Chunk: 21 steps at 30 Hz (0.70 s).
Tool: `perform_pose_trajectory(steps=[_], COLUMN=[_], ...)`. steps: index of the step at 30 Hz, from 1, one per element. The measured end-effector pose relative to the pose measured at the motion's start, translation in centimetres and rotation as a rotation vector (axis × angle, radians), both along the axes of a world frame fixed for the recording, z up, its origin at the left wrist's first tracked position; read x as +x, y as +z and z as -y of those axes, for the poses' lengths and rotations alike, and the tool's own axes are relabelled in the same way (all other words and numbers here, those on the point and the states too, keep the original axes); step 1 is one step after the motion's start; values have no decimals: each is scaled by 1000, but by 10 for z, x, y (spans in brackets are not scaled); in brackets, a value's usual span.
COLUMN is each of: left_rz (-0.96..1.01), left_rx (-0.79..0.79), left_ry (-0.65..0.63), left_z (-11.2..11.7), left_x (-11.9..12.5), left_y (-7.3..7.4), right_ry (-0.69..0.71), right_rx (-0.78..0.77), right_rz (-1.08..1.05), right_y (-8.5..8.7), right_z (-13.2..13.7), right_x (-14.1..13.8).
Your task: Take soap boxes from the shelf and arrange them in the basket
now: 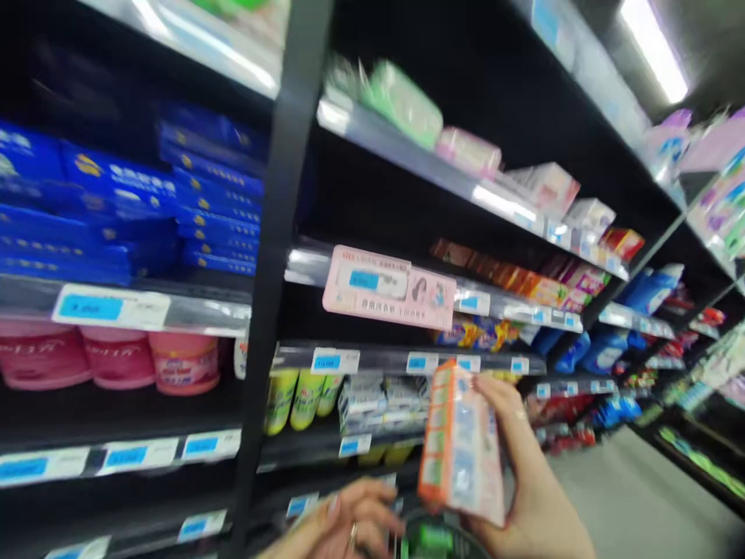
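Observation:
My right hand (532, 473) grips an orange and white printed box (471, 450), its thumb side wrapped round the right edge. The box stands nearly upright, with an orange side facing left and small pictures on it. My left hand (355, 520) is low in the view, to the left of the box and apart from it. Its fingers are loosely bent and spread, with a ring on one and nothing in them. Beneath the box, a dark round-rimmed container (445, 536) with something green inside shows in part.
Black shelves hold blue boxes (122, 186), pink tubs (183, 361), yellow-green bottles (306, 396) and white packs (384, 404). A pink sign (389, 287) juts from a shelf edge. A dark upright post (279, 233) divides the shelving. Grey floor (617, 489) runs along the right.

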<state>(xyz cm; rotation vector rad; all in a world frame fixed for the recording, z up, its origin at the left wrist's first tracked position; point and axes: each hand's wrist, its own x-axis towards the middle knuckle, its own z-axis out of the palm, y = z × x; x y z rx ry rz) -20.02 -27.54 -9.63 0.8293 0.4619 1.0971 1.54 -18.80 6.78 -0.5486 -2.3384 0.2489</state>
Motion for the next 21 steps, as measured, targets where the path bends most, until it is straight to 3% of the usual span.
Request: perform_pose_trajectory(steps=[2,5,7,9,12,16,18,21], left_rz=[106,67,-22,-177,-445,-849,-1118,-1457], left_rx=[73,-41,-82,25,222,324,322,221], left_ry=[-98,-58,-21,-1,23,82,177,314], left_z=[0,-10,-16,-21,-30,-38,-38,-34], left_x=[14,44,67,88,111,115,104,77], left_y=[7,1,-15,-35,-63,-94,-113,-154], right_ry=[32,37,-27,-156,-319,-457,-647,-964], right_rx=[-96,-329,-537,-773,-1046,-1108,-1047,-924], right_rz=[115,96,-123,-336,-371,-288,-155,167], right_y=[-40,-90,-119,-144,-179,-234,-267,-324], right_z=[29,45,50,55,59,42,22,-12], right_x=[6,22,38,53,74,103,115,124])
